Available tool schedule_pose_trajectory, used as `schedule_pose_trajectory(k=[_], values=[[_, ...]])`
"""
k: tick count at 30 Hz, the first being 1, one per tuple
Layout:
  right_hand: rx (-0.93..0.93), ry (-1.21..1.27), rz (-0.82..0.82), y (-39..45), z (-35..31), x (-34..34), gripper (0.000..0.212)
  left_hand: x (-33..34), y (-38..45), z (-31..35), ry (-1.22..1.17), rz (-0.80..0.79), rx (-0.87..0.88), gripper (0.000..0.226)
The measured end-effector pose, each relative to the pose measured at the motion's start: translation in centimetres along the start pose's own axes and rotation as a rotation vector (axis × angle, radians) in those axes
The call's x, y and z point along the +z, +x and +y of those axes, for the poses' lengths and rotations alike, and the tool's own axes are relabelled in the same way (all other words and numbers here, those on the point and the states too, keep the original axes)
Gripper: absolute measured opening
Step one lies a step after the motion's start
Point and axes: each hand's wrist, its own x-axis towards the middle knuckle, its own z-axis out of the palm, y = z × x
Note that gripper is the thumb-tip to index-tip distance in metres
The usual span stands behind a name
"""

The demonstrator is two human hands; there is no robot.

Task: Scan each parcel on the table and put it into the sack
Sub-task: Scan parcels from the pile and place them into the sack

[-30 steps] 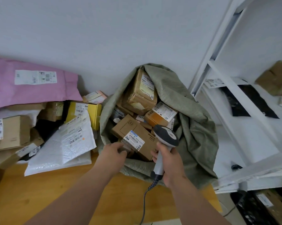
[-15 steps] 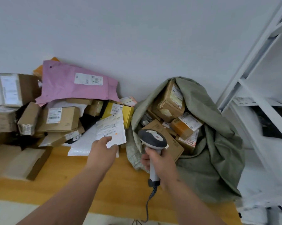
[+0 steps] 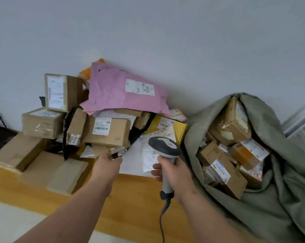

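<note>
Your sack (image 3: 264, 204) looks pretty full, but a big pile sits on the desk (image 3: 130, 199). Your left hand (image 3: 107, 164) pinches a small parcel (image 3: 118, 152); your right hand (image 3: 174, 170) grips the scanner (image 3: 164, 146).

Soft even indoor light, faint shadows under the parcels, slight motion blur, wide-angle bending at edges

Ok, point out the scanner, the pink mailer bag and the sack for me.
scanner (image 3: 164, 146): head view, on its dark grey head, above the right hand.
pink mailer bag (image 3: 111, 95): head view, on its bare pink face, left of the label.
sack (image 3: 269, 214): head view, on the green cloth below the boxes.
</note>
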Motion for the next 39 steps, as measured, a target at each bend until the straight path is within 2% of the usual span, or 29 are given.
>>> schedule_pose_trajectory(k=[2,6,10,13,17,21,26,29,31,34,37,39], values=[[0.011,-0.012,-0.007,1.4,-0.2,3.1,0.015,-2.0,2.5,-0.1,0.005,0.007,-0.008,0.044],[-0.004,-0.034,-0.025,4.2,-0.3,8.0,0.01,-4.9,6.8,0.3,0.033,-0.039,-0.022,0.047],[0.043,0.02,-0.04,6.7,-0.6,11.5,0.025,-6.2,10.2,-0.1,-0.006,-0.144,-0.063,0.059],[0.085,0.095,-0.052,8.0,-0.4,13.3,0.025,-6.5,11.8,-0.2,0.042,-0.198,-0.091,0.067],[0.091,0.142,-0.053,9.0,-0.3,14.2,0.024,-6.6,12.9,-0.2,0.054,-0.269,-0.089,0.069],[0.098,0.145,-0.088,9.1,-0.5,14.0,0.038,-6.4,13.2,-0.6,0.003,-0.306,-0.091,0.07],[0.062,0.12,-0.104,8.6,-0.9,13.0,0.039,-5.6,12.1,-0.5,-0.044,-0.32,-0.085,0.069],[0.016,0.128,-0.07,8.0,-1.1,12.3,0.027,-5.1,11.3,-0.1,-0.054,-0.322,-0.07,0.066],[-0.007,0.13,-0.037,7.5,-1.1,11.5,0.035,-4.6,10.5,0.2,-0.079,-0.336,-0.065,0.064],[-0.02,0.149,0.004,6.9,-0.8,10.0,0.038,-3.3,8.8,0.5,-0.229,-0.371,-0.09,0.058],[-0.033,0.191,0.032,6.0,-0.5,8.1,0.036,-1.9,7.5,0.9,-0.631,-0.261,-0.282,0.04],[-0.021,0.233,0.03,5.3,-0.2,6.7,0.021,-1.1,6.8,1.0,-0.745,-0.239,-0.376,0.032]])
